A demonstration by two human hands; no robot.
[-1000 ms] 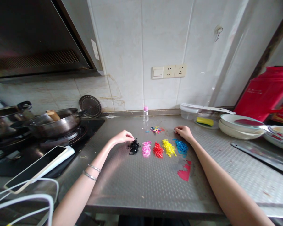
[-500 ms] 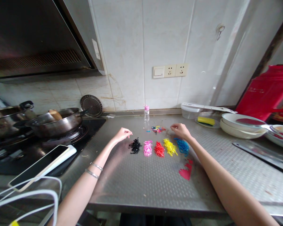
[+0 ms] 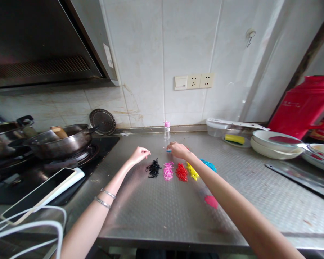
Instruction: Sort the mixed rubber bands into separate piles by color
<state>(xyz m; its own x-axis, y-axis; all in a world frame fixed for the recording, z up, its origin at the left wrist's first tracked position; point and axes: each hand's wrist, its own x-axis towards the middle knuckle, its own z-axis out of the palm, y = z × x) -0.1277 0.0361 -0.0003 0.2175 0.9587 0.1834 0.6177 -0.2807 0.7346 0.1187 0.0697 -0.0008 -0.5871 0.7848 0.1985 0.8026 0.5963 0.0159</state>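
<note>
My left hand point(image 3: 139, 155) hovers at the left, above and beside a pile of black rubber bands point(image 3: 153, 168), its fingers curled together; whatever they may pinch is too small to make out. My right hand point(image 3: 179, 150) is at the back centre, fingers bent down and drawn together by a loose blue rubber band point(image 3: 169, 151); its grip is hidden. In a row lie piles of pink bands point(image 3: 168, 171), red bands point(image 3: 181, 172), yellow bands point(image 3: 192, 171) and blue bands point(image 3: 208, 164), the last two partly behind my right forearm. The mixed bands are mostly hidden behind my right hand.
A small clear bottle point(image 3: 166, 133) with a pink cap stands near the wall. Pans point(image 3: 58, 144) and a phone point(image 3: 39, 196) are at the left. Bowls point(image 3: 275, 151), a sponge point(image 3: 234, 139), a knife point(image 3: 299, 181) and a red thermos point(image 3: 299, 108) occupy the right. A red-pink scrap point(image 3: 211, 201) lies in front.
My right hand has moved left from near the blue pile, across the mixed bands to the loose blue band. My left hand stays in nearly the same place.
</note>
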